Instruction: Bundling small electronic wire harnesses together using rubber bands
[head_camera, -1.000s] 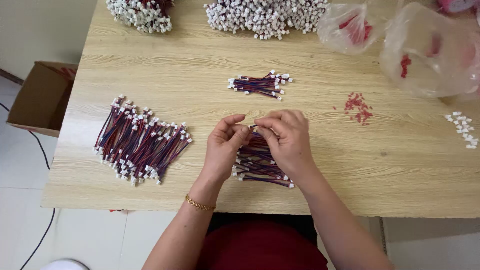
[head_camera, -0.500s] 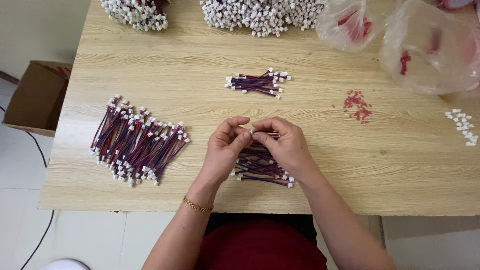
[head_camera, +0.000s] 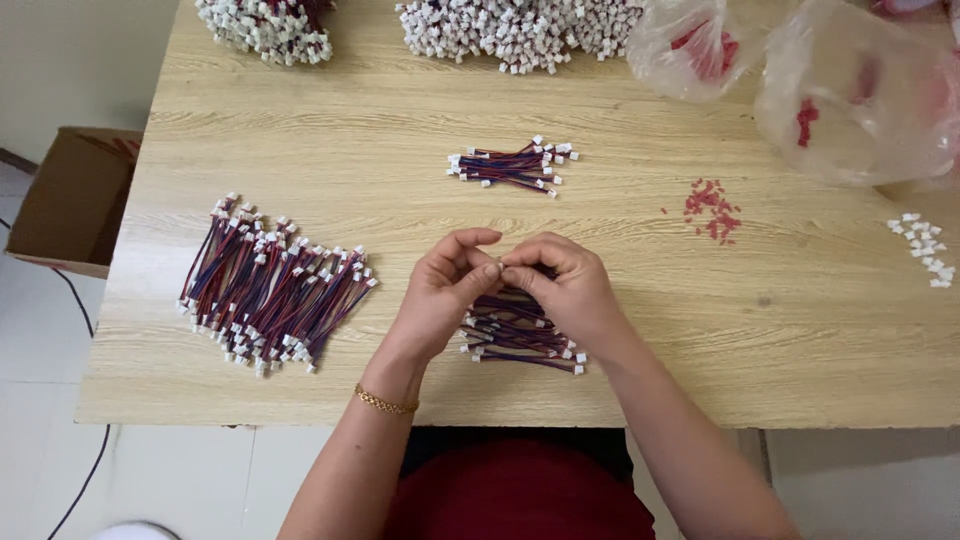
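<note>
Both hands meet fingertip to fingertip over a small wire bundle (head_camera: 520, 335) near the surface's six o'clock edge. The left hand (head_camera: 445, 290) and right hand (head_camera: 565, 285) pinch something tiny I can't make out; their fingers hide it. At twelve o'clock, the connector heaps (head_camera: 520, 30) are cut off.

Bare forearms, no sleeves — thin gold chain bracelet (head_camera: 386, 402) just behind the left hand (head_camera: 440, 292); dark red garment (head_camera: 520, 490) below both wrists.

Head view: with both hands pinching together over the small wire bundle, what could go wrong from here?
1. The left hand and right hand hide the pinched piece, so a slip might go unseen.
2. The bundle of red-and-blue wires with white connectors under them lies near the wooden table's front edge; a nudge could spill some.
</note>
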